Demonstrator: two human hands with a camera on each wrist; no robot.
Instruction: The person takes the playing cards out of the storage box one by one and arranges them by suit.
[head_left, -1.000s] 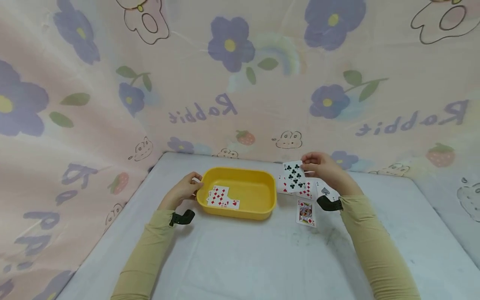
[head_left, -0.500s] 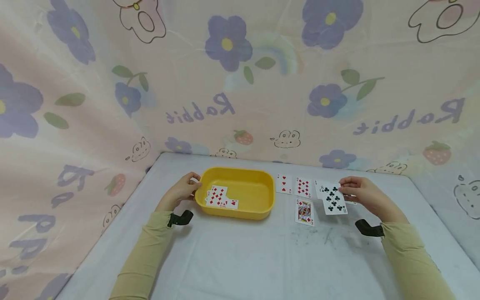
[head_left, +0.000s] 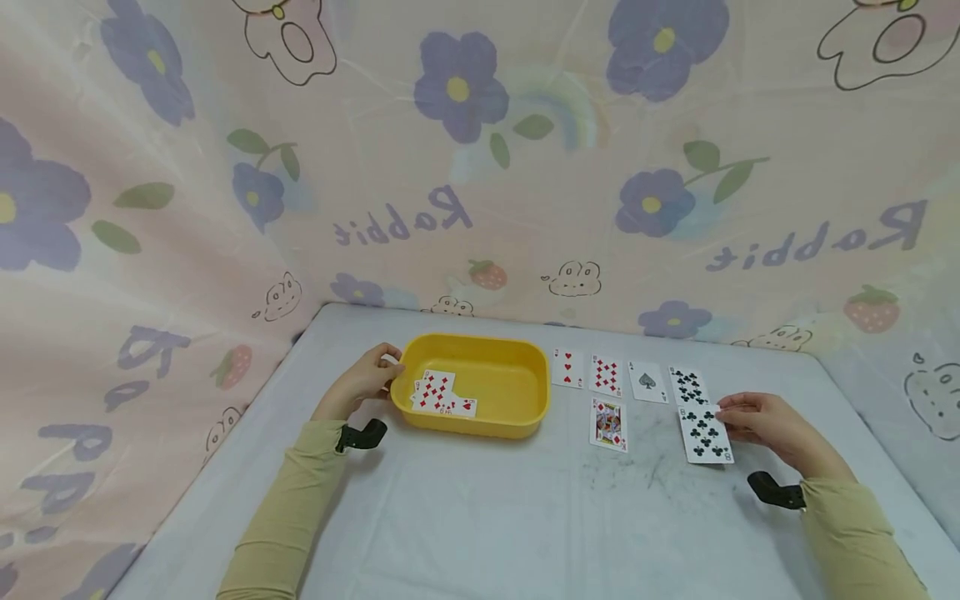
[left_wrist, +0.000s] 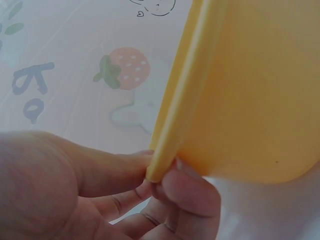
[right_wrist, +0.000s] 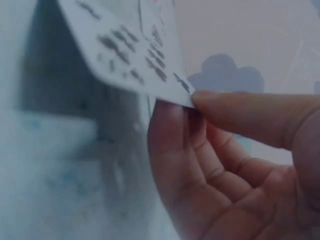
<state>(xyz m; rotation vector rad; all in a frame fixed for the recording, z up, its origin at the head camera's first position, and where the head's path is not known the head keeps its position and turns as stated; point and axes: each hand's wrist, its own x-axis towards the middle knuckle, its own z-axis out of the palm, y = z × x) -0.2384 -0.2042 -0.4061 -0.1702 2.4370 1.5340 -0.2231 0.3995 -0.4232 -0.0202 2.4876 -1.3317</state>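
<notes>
My left hand [head_left: 367, 382] pinches the rim of a yellow plastic tray [head_left: 480, 427] at its left end; the left wrist view has the thumb on one side of the rim [left_wrist: 175, 110] and a finger on the other. Several playing cards [head_left: 438, 392] lie inside the tray at its left, red suits showing. On the right, my right hand [head_left: 768, 425] pinches the eight of clubs [head_left: 705, 435] by its corner, between thumb and fingers. That card is tilted above the table and overlaps the lower edge of another clubs card [head_left: 687, 385] in the head view.
Right of the tray, a row holds a three of hearts [head_left: 567, 367], a diamonds card [head_left: 606, 376] and an ace of spades [head_left: 647, 382]. A king of diamonds [head_left: 609, 425] lies below the row. A printed curtain [head_left: 517, 208] rises behind the white table [head_left: 480, 517].
My right hand has carried the eight of clubs rightward and toward me, from over the heart and diamond cards to below the other clubs card. My left hand stays on the tray rim.
</notes>
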